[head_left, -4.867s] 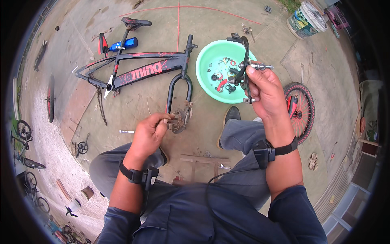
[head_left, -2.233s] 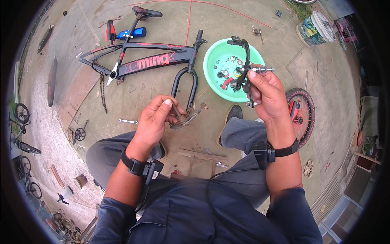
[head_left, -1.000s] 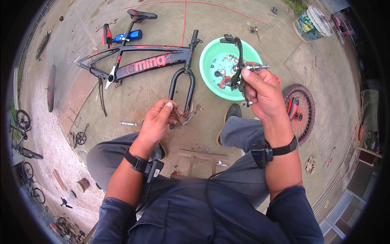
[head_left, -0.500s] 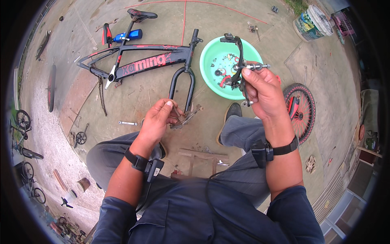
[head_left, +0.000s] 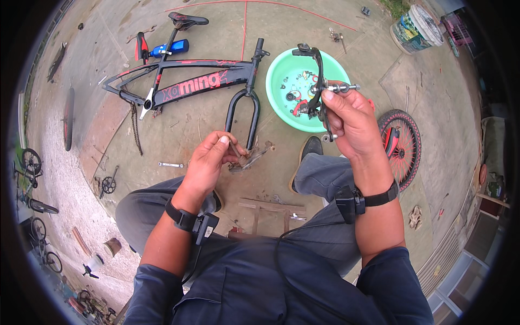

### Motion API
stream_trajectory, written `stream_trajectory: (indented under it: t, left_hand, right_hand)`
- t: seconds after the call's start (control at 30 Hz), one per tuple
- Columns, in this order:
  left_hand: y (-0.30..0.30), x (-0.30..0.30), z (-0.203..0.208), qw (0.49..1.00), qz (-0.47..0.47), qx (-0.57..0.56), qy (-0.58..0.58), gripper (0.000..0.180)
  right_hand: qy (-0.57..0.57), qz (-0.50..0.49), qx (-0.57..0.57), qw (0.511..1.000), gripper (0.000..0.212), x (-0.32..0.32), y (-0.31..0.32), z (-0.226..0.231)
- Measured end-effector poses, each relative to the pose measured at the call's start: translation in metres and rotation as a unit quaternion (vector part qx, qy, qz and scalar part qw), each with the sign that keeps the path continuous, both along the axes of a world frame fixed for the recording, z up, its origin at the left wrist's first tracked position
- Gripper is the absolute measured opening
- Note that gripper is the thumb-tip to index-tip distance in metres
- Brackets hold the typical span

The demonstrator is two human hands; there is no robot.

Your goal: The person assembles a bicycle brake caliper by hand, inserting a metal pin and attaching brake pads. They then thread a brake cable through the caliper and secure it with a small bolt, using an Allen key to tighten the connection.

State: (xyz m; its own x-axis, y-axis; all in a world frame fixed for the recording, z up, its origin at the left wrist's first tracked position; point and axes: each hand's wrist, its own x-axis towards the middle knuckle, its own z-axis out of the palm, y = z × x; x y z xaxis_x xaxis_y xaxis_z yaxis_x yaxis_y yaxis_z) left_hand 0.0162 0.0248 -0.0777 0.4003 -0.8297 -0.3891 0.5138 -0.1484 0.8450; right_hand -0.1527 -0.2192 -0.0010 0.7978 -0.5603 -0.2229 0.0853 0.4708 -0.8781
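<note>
My right hand (head_left: 355, 123) is closed on a black bicycle brake caliper (head_left: 319, 67), held up over the right side of a mint-green basin (head_left: 275, 103). A bolt with nuts (head_left: 346, 88) sticks out sideways from the caliper above my thumb. Small loose parts lie in the basin. My left hand (head_left: 208, 158) pinches a rusty, brownish part (head_left: 234, 147) between thumb and fingers, just below the fork (head_left: 256, 111) of a black bicycle frame (head_left: 189, 86). Dirty grey-brown pieces (head_left: 252, 158) show beside those fingers; whether they belong to the held part I cannot tell.
The frame lies on the concrete with its saddle (head_left: 187, 20) and a blue bottle (head_left: 170, 49). A spanner (head_left: 170, 164) and a crankset (head_left: 108, 185) lie at left. A wheel (head_left: 401, 149) lies right of my leg. A low wooden stand (head_left: 271, 207) sits between my legs. A bucket (head_left: 417, 30) stands far right.
My left hand has shifted very slightly, and the rusty part shows a little more plainly between its fingers. The right hand keeps the brake caliper almost still.
</note>
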Motion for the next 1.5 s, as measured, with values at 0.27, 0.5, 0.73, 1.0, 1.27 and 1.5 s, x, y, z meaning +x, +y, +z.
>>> stream_trajectory:
  t: [0.27,0.5,0.73,1.0,1.27,1.5]
  left_hand:
    - [0.001,0.001,0.004,1.000,-0.007,-0.016,0.010,0.021]
    - [0.002,-0.008,-0.029,0.997,-0.055,0.046,-0.020,0.023]
    - [0.001,-0.025,-0.057,0.987,-0.102,0.119,-0.041,0.024]
    - [-0.008,-0.013,0.011,0.998,0.020,-0.052,-0.014,0.025]
    - [-0.002,-0.004,0.036,0.993,0.019,-0.112,-0.005,0.024]
    - [-0.001,-0.006,0.047,0.991,0.040,-0.127,0.004,0.025]
  right_hand:
    - [0.006,-0.006,0.003,1.000,0.009,0.001,0.002,0.001]
    - [0.014,0.009,0.017,1.000,0.011,0.001,0.002,0.004]
    - [0.005,0.005,0.021,1.000,0.011,0.002,0.002,0.005]
    - [0.028,-0.007,0.015,0.999,0.011,-0.003,-0.001,0.008]
    - [0.053,-0.010,-0.005,0.999,0.014,0.001,0.003,0.005]
    - [0.061,-0.006,-0.014,0.998,0.013,0.003,0.003,0.003]
